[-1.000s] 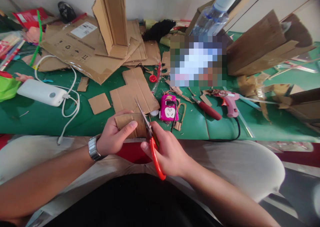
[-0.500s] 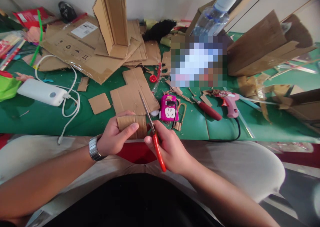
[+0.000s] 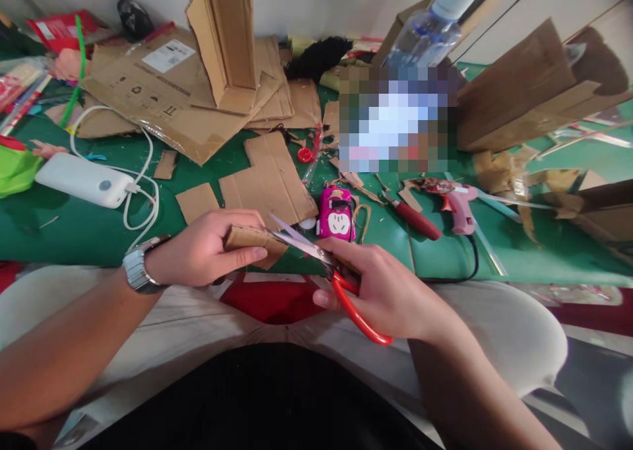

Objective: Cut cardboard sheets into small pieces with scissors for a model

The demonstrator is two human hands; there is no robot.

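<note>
A small folded piece of cardboard (image 3: 246, 238) is pinched between the thumb and fingers of my left hand (image 3: 198, 249), above the table's front edge. My right hand (image 3: 383, 288) grips red-handled scissors (image 3: 363, 321), its fingers partly hidden behind the handles. The scissor blades are parted and point left, with their tips at the cardboard's right end. Just beyond the hands lie an L-shaped cardboard sheet (image 3: 271, 179) and a square cardboard piece (image 3: 198, 201). A magenta power socket (image 3: 336, 214) sits close to my right hand.
A white power bank (image 3: 84, 179) with a cable lies left. Flattened cardboard (image 3: 163, 113) is piled behind. To the right are a red-handled tool (image 3: 418, 220), a pink glue gun (image 3: 462, 209) and cardboard boxes (image 3: 514, 94). A water bottle (image 3: 428, 34) stands at the back.
The scissors have turned from pointing up and away to pointing left, and their blades have opened around the cardboard's end. My left hand has tilted the cardboard and shifted slightly left.
</note>
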